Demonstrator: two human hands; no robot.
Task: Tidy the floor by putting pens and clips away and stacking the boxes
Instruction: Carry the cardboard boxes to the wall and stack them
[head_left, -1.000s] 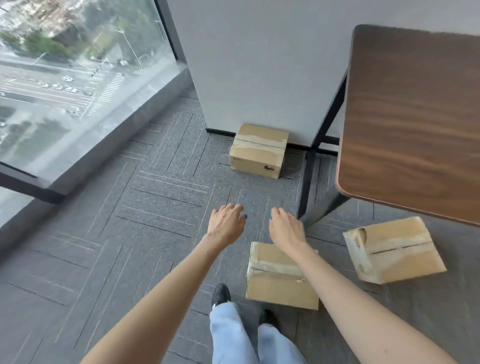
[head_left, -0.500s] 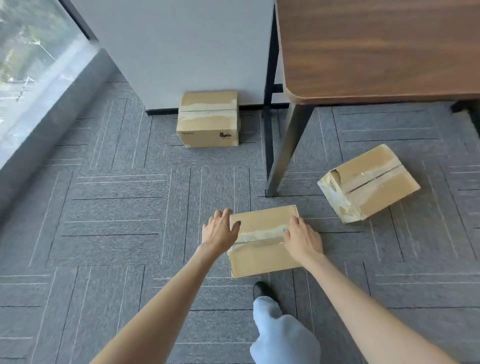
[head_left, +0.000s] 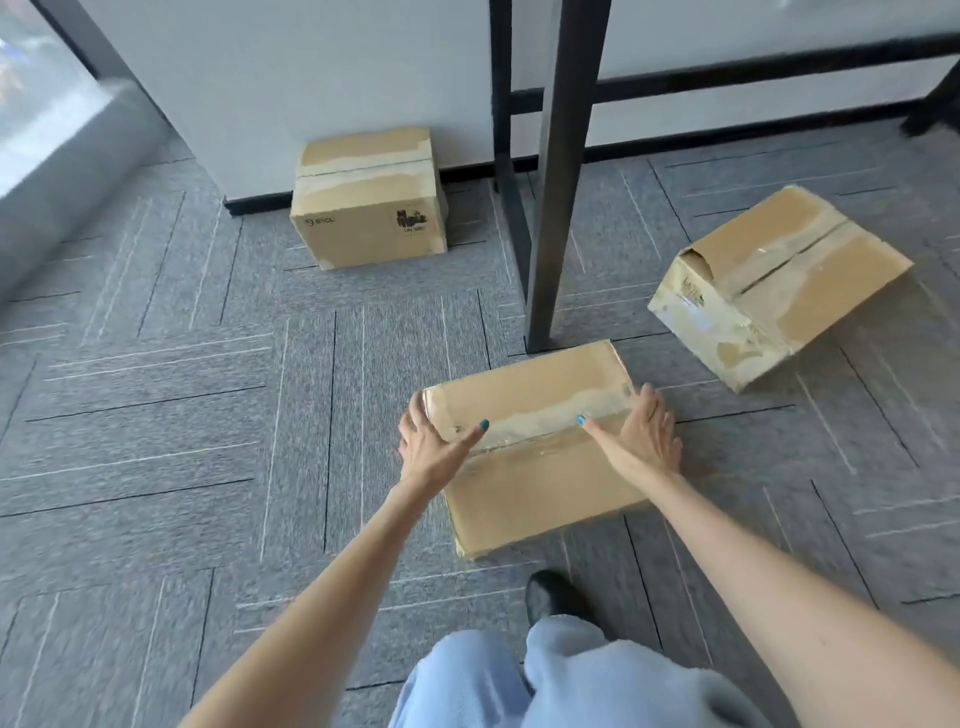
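I note the near box (head_left: 540, 467) flat on the carpet (head_left: 156, 415) by the counter leg (head_left: 556, 208). Left hand (head_left: 434, 447) and right hand (head_left: 641, 439) clasp its opposite sides, each grip closed on cardboard, thumbs on top.

Office interior: grey carpet tiles (head_left: 156, 415), plain white wall (head_left: 311, 78) with black skirting, black metal desk legs (head_left: 561, 182), big floor-level window (head_left: 31, 93), taped cardboard boxes (head_left: 369, 202).

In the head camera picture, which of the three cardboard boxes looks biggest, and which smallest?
1. The box between the hands looks largest, though it is nearest the camera.
2 and 3. The torn box and the box by the wall look alike; I would not rank them.
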